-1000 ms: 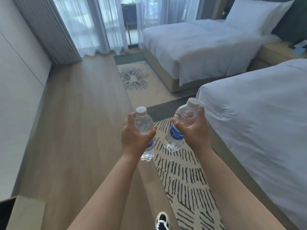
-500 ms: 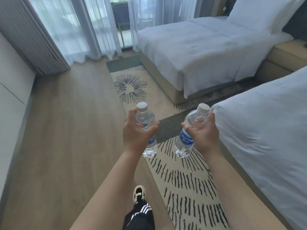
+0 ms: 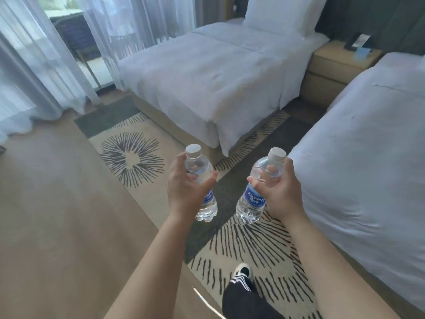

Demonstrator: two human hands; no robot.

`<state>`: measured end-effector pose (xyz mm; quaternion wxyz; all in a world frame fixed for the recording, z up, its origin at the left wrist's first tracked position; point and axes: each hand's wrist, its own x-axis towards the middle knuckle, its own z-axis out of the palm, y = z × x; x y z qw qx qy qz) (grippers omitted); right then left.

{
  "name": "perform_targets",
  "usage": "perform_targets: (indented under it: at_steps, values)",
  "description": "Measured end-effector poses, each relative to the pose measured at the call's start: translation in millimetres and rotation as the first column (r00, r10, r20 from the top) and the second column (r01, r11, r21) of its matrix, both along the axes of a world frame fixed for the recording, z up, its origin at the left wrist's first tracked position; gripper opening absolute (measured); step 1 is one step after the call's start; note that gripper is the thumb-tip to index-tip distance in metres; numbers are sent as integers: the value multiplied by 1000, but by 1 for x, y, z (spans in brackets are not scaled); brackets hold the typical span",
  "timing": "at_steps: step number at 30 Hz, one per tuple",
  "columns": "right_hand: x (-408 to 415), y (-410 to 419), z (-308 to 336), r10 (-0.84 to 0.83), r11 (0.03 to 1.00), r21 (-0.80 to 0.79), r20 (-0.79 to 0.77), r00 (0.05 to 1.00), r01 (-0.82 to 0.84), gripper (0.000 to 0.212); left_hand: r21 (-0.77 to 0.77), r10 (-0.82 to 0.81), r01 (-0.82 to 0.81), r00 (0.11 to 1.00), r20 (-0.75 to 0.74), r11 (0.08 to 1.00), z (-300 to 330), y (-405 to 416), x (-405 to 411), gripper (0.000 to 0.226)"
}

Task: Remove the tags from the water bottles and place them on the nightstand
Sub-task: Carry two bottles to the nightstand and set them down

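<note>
I hold one small clear water bottle in each hand, both with white caps and blue labels. My left hand (image 3: 187,188) is wrapped around the left bottle (image 3: 200,171), held upright. My right hand (image 3: 281,188) grips the right bottle (image 3: 259,187), which tilts with its cap to the right. The two bottles are apart, in front of me over the rug. The wooden nightstand (image 3: 328,65) stands far off at the upper right, between the two beds.
A white bed (image 3: 213,72) lies ahead and a second bed (image 3: 368,146) runs along the right. A patterned rug (image 3: 131,157) covers the floor between them. Sheer curtains (image 3: 34,65) hang at the upper left. A dark device and a blue card sit on the nightstand.
I have walked forward and turned right; the beds and nightstand have come closer into view. Both hands still hold their bottles in the same way.
</note>
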<state>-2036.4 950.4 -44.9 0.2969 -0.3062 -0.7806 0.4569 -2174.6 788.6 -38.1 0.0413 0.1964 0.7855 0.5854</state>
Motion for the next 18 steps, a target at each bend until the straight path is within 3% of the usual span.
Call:
perform_targets:
  at_steps: [8,18]
  values:
    - [-118,143,-18,-133,991,15,4,991,133,59,-29,-90,91,995,37,995,-12,151,-132,61]
    - [-249,329,17,-157,985,66,-21,987,158,64,-36,-195,196,980,36,980,18,357,-268,60]
